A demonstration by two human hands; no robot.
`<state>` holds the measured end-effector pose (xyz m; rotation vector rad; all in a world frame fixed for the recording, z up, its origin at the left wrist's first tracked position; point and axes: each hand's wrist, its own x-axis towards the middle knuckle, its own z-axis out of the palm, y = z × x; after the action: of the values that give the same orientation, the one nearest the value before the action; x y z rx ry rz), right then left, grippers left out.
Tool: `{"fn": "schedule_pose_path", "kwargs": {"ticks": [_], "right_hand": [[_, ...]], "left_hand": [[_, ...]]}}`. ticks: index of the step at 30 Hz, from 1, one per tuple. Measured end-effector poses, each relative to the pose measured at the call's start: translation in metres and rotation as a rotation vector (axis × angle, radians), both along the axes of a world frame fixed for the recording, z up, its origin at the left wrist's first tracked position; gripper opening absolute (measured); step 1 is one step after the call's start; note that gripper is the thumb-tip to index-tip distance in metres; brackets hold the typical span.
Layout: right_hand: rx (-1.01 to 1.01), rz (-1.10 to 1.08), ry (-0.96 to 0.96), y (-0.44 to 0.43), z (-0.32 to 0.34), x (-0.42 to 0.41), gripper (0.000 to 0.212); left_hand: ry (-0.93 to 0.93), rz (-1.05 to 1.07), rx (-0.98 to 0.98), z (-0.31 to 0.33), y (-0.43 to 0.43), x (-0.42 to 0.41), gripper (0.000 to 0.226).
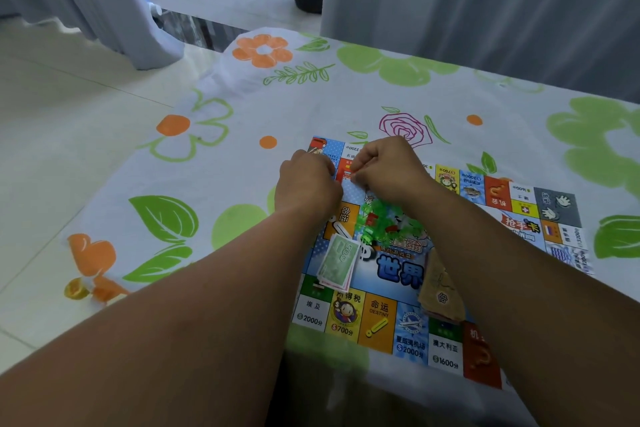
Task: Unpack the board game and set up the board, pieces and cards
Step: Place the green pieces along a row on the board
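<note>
Across the table, a white plastic cloth printed with green leaves and orange flowers (311, 104) covers the whole top, and on it, close to the near edge, lies the flat, brightly coloured game board (377, 322) with its ring of printed squares and blue centre. Both bare forearms reach over the board from the near edge. The left hand (306, 184) and the right hand (388, 170) meet knuckle to knuckle near the board's far left corner. The left hand's fingers are curled under, so only its back shows and I cannot tell what they hold. On the right hand, the fingertips (356, 174) are drawn tight together in a pinch facing the left hand, but whatever sits between them is too small to make out. Next in size, a stack of tan cards (440, 291) lies toward the board's near right part, partly under the right forearm. Left of centre sits a small stack of paper banknotes (337, 262), a green 500 note on top with pink edges showing beneath, tilted. Smallest of all, a loose heap of clear green and red plastic pieces (388, 218) lies in the board's middle, just below the hands and between the wrists.
</note>
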<state>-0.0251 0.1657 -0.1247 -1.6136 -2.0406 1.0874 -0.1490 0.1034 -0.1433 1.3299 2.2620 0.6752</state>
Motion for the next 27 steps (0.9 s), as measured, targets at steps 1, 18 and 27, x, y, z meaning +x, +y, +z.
{"fn": "schedule_pose_path", "kwargs": {"ticks": [1, 18, 27], "right_hand": [[-0.010, -0.004, 0.007, 0.001, -0.001, 0.001, 0.017], [0.161, 0.076, -0.234, 0.003, -0.013, -0.009, 0.010], [0.168, 0.080, -0.224, 0.004, -0.016, -0.013, 0.015]], "left_hand": [[0.000, 0.002, 0.000, 0.000, 0.000, 0.000, 0.022], [0.024, -0.025, -0.031, 0.009, -0.005, 0.003, 0.035], [0.033, -0.032, -0.039, 0.008, -0.005, 0.003, 0.034]]}}
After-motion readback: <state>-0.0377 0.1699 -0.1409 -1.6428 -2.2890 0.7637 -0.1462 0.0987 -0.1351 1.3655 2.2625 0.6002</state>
